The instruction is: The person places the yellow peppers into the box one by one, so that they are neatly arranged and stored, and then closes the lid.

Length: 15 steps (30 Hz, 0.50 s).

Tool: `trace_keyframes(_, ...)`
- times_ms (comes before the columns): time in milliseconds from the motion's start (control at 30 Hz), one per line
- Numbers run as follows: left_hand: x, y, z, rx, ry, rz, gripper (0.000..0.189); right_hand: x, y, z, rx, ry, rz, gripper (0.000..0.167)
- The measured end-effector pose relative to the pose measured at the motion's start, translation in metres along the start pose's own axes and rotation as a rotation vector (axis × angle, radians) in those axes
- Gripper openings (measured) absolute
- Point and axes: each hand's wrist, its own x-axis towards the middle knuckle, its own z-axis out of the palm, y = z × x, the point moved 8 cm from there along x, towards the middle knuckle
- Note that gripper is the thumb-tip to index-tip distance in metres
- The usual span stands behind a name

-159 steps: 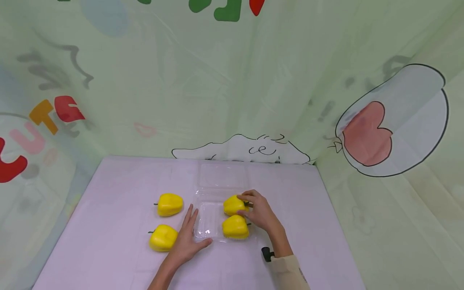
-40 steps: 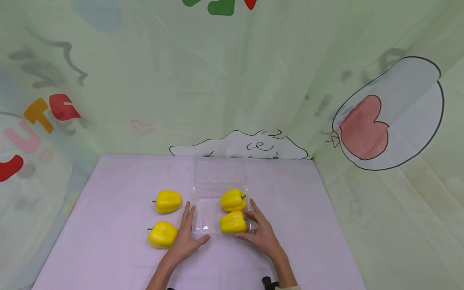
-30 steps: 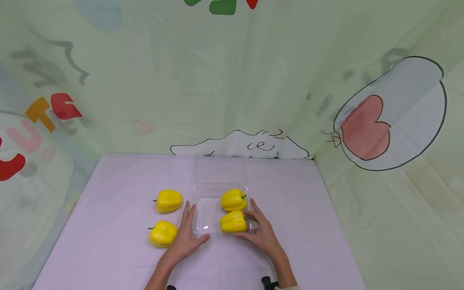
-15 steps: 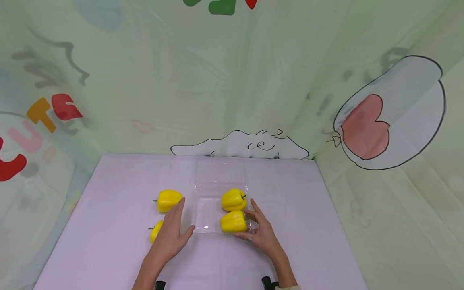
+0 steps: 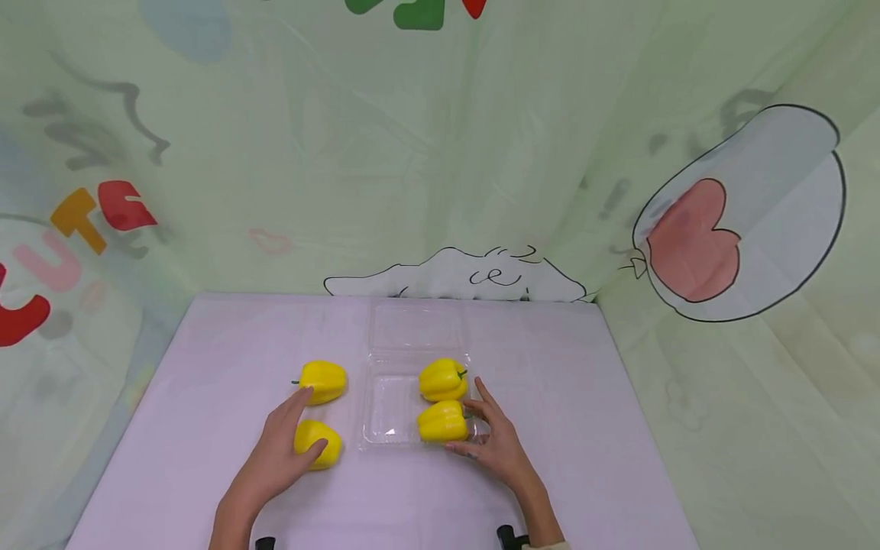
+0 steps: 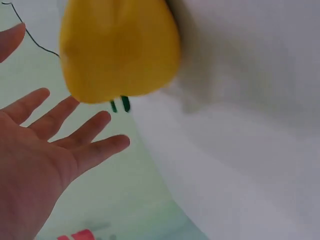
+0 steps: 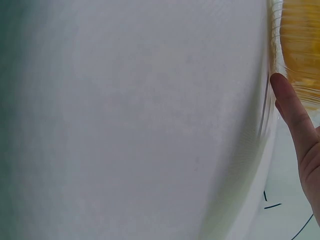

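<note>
Two yellow bell peppers (image 5: 443, 380) (image 5: 442, 422) lie in the right half of a clear plastic clamshell container (image 5: 388, 416), its lid folded back. My right hand (image 5: 498, 447) is at the container's right side, thumb and forefinger spread about the nearer pepper's stem end. In the right wrist view, a straight finger (image 7: 295, 110) lies against the clear wall. Left of the container are another two peppers, a far one (image 5: 325, 380) and a near one (image 5: 323, 443). My left hand (image 5: 275, 451) is beside the near one, fingers spread, thumb overlapping it. The left wrist view shows fingers apart below a pepper (image 6: 120, 50).
A pale lilac cloth covers the table (image 5: 564, 382). Printed light-green curtains (image 5: 412, 153) rise along its back and both sides. The flat clear lid (image 5: 418, 325) lies toward the back edge. Black camera mounts (image 5: 509, 537) sit at the wrists.
My left hand has left the container's left side and moved left to the near loose pepper. Earlier my right hand settled the second pepper in; it has since stayed at the container's right side.
</note>
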Motion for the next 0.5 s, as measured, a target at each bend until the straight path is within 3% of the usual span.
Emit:
trace_keyframes(333, -0.003, -0.026, 0.008, -0.071, -0.041, -0.052, 0.099, -0.001, 0.001, 0.0, -0.003, -0.002, 0.007, 0.078)
trace_keyframes(500, -0.002, -0.034, 0.011, -0.115, -0.034, -0.047, 0.1, 0.0, 0.002, 0.001, 0.002, 0.001, 0.001, 0.077)
